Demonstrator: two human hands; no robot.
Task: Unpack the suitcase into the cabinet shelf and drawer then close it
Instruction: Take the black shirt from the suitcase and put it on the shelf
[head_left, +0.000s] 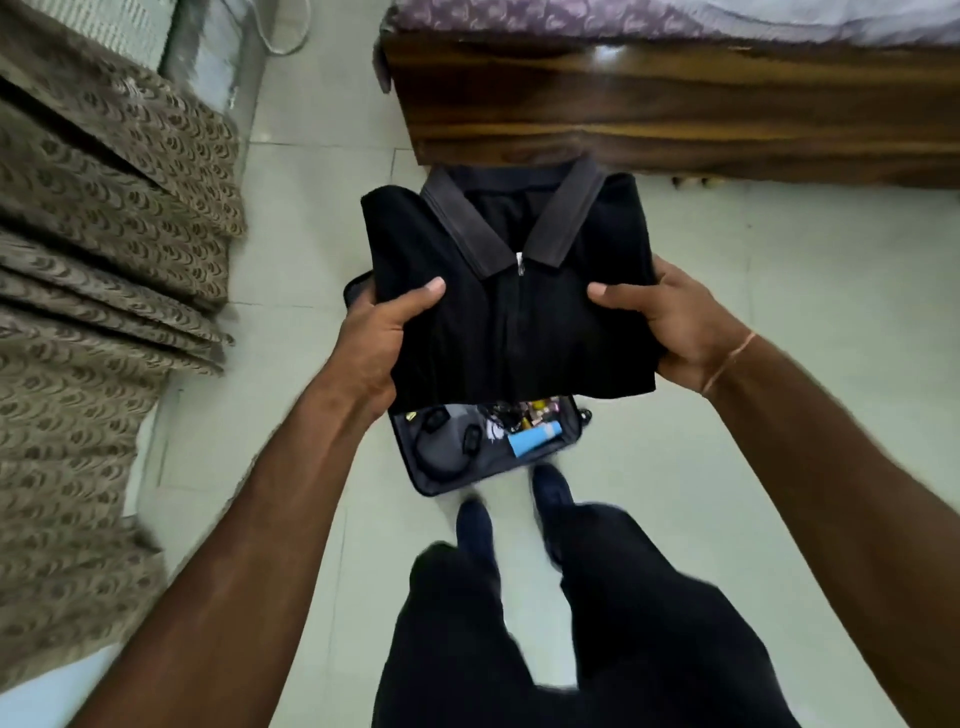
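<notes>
A folded black polo shirt (511, 291) with a grey collar and a short zip is held level above the floor. My left hand (382, 332) grips its left edge, thumb on top. My right hand (670, 317) grips its right edge the same way. Below the shirt lies the open dark suitcase (447, 480) on the tiled floor, mostly hidden by the shirt. In its visible part are a blue tube (532, 440), black straps with buckles and several small items. No cabinet is in view.
A wooden bed frame (675, 109) with a purple patterned cover runs across the top right. Brown patterned curtains (88, 291) hang along the left. My feet in dark shoes (514, 514) stand just in front of the suitcase on pale floor tiles.
</notes>
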